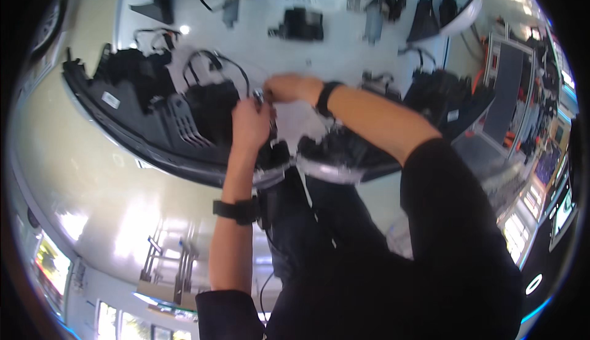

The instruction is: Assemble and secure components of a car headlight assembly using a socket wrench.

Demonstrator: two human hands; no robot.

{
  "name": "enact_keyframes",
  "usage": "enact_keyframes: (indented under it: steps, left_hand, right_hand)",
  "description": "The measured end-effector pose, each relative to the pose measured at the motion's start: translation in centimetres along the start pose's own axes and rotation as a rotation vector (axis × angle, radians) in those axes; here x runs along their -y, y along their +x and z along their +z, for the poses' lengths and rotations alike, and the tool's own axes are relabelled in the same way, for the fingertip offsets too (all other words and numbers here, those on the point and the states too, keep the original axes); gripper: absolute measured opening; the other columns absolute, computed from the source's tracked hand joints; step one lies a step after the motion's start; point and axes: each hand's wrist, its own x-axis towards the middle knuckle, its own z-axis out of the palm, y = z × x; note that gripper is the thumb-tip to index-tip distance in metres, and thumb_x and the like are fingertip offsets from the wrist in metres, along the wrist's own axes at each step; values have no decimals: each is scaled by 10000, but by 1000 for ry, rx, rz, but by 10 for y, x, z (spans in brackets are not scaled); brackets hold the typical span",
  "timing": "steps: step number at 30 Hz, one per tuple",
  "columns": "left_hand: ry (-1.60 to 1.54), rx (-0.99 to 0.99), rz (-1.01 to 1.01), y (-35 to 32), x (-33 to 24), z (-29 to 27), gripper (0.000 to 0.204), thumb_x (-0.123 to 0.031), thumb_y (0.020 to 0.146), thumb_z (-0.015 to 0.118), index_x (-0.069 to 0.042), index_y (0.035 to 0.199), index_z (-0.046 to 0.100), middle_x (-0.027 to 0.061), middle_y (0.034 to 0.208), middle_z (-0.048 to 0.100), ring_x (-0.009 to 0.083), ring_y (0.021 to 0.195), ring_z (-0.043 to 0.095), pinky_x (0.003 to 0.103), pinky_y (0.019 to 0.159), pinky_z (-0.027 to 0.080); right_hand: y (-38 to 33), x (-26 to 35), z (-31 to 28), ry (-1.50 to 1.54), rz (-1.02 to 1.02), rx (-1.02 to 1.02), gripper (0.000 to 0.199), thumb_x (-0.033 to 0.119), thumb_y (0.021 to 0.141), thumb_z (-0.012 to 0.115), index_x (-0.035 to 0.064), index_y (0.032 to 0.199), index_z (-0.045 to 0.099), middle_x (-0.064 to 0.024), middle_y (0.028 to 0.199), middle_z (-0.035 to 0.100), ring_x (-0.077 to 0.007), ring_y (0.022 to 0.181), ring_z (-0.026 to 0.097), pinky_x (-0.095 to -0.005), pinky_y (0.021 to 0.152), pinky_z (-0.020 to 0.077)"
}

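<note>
A large black car headlight point(160, 115) lies back side up at the left of the table, its curved rim toward me. At its inner end my left hand point(251, 122) is closed, fingertips on a small silvery part point(259, 96) beside the housing. From the right my right hand point(290, 88) reaches across, its fingers bent and closed at that same part. What exactly the fingertips pinch is too small and blurred to make out. A black cable point(236, 68) loops up behind the left headlight. To the right of my hands rests a second headlight point(430, 97).
Along the far side of the white table point(332, 57) lie a black boxy module point(302, 24), a wing mirror point(452, 5) and several other car parts. A grey cart point(510, 88) stands at the right. Metal stands point(178, 266) show at the lower left.
</note>
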Motion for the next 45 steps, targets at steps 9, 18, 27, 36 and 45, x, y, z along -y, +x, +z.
enact_keyframes:
  steps: [9, 18, 27, 36, 45]
  left_hand:
    - [-310, -46, 116, -8, 17, 17, 172, -25, 795, 535, 86, 909, 604, 144, 724, 666, 177, 686, 668, 288, 621, 494]
    - [-207, -190, 26, 6, 9, 37, 153, -54, 798, 510, 78, 754, 575, 179, 640, 614, 309, 659, 642, 377, 632, 492]
    - [-374, -100, 103, -9, 17, 19, 134, -10, 761, 563, 91, 838, 604, 185, 672, 639, 279, 604, 643, 337, 589, 488]
    - [-107, -178, 106, 1, 16, 27, 101, -22, 761, 566, 74, 750, 595, 206, 656, 615, 332, 655, 631, 386, 610, 487]
    - [-536, 162, 7, 1, 19, 6, 163, -35, 779, 564, 92, 864, 618, 146, 765, 676, 162, 690, 656, 277, 640, 486]
  right_hand:
    - [-72, 77, -56, -195, 343, 237, 289, 277, 771, 560, 7, 818, 650, -189, 786, 640, -302, 733, 638, -425, 640, 493]
    - [28, -39, 30, 67, -263, -242, 195, 198, 781, 540, 30, 780, 637, -178, 760, 644, -372, 712, 613, -411, 646, 492]
    - [-64, 69, -65, -64, 461, 298, 300, 252, 776, 513, -16, 702, 625, -153, 584, 579, -255, 469, 586, -389, 426, 461]
    - [25, -32, 47, 130, -45, -325, 280, 249, 804, 549, -9, 740, 636, -221, 699, 610, -387, 721, 605, -438, 644, 475]
    - [-62, 76, -60, -173, 403, 265, 303, 263, 742, 540, -16, 781, 652, -190, 717, 636, -329, 708, 639, -428, 631, 500]
